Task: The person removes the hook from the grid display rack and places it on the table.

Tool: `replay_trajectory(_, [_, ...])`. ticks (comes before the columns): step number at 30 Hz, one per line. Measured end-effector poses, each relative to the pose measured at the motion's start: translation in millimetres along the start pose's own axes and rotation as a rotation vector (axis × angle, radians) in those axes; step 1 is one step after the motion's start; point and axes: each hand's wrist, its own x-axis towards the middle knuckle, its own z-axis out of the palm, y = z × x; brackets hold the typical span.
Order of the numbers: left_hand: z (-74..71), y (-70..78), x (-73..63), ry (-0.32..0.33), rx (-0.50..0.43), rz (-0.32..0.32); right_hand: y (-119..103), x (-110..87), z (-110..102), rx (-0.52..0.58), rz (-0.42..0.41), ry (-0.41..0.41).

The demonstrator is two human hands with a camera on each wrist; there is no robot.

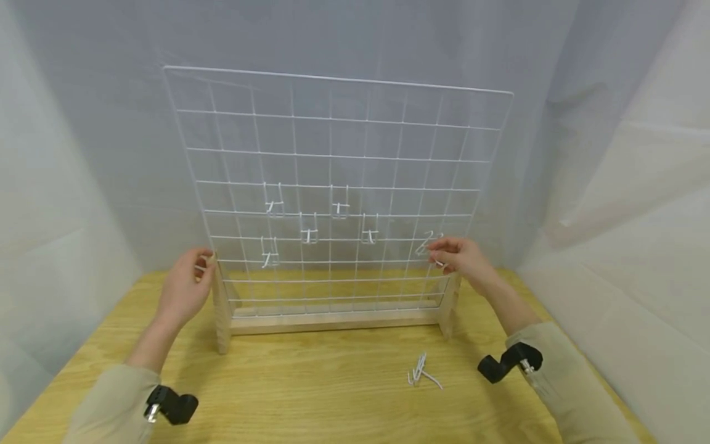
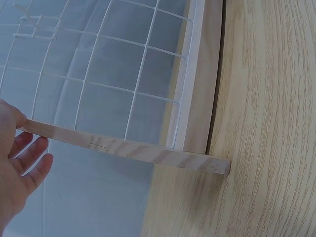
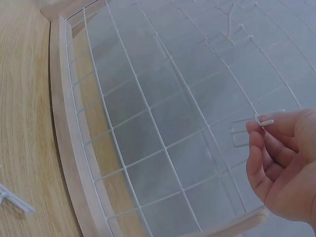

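Note:
A white wire grid panel (image 1: 333,78) leans back in a wooden stand (image 1: 333,321). At its left end, my left hand (image 1: 185,287) pinches the top of the wooden upright (image 2: 148,150) between thumb and index finger, the other fingers loosely bent. Beyond the right part of the grid, my right hand (image 1: 463,259) pinches a white wire hook (image 3: 267,122) by its prong. That hook's wire frame overlaps the grid's lower right cells in the head view. Several similar hooks (image 1: 340,209) hang on the grid's middle and left cells.
Loose white hooks (image 1: 420,370) lie in a small pile on the wood-grain table (image 1: 310,394), in front of the stand's right end. Pale sheeting (image 1: 627,203) surrounds the table at the back and sides. Black camera mounts (image 1: 174,407) sit on both sleeves.

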Motion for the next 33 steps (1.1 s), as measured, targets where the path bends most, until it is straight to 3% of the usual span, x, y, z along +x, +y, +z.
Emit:
replay_trajectory(22, [1.7,-0.5,-0.3,0.010,-0.001,-0.007,1,-13.7,2,-0.061,-0.059,0.014])
replay_trajectory(33, [2.0,-1.1,0.7,0.002,-0.011,-0.019,7,-18.1,16,-0.021,-0.082,-0.061])
